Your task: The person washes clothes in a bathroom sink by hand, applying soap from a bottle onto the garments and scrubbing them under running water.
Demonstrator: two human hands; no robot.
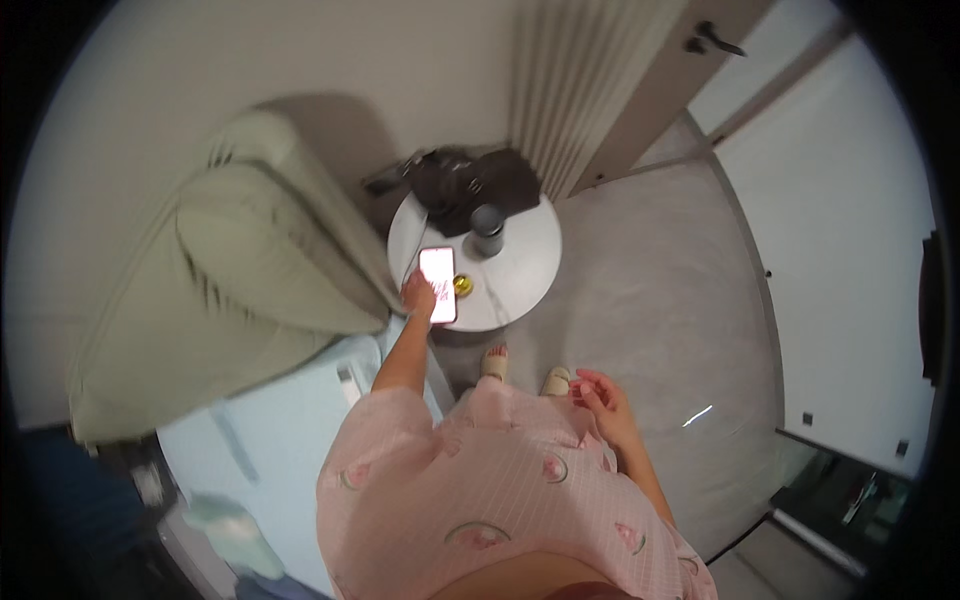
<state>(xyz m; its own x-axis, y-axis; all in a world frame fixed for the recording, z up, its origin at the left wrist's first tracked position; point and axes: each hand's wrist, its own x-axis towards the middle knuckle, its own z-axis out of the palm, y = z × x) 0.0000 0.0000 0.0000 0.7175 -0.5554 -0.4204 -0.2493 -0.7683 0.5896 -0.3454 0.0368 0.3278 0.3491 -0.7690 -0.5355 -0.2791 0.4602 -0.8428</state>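
A smartphone (438,270) with a bright white screen is over the near left part of a round white side table (525,280). My left hand (418,293) is closed on the phone's left edge; whether the phone still touches the tabletop I cannot tell. Just right of the phone sits a small shiny gold-yellow round object (463,286). Behind it stands a dark grey tumbler (487,232). My right hand (605,402) hangs low beside my pink watermelon-print clothing, fingers loosely apart, holding nothing.
A dark brown bag (470,185) covers the table's back part. To the left, a bed (290,410) with a pale blue sheet meets a padded green headboard (250,240). A door with a black handle (715,40) is at the back right, white cabinets (840,220) at right.
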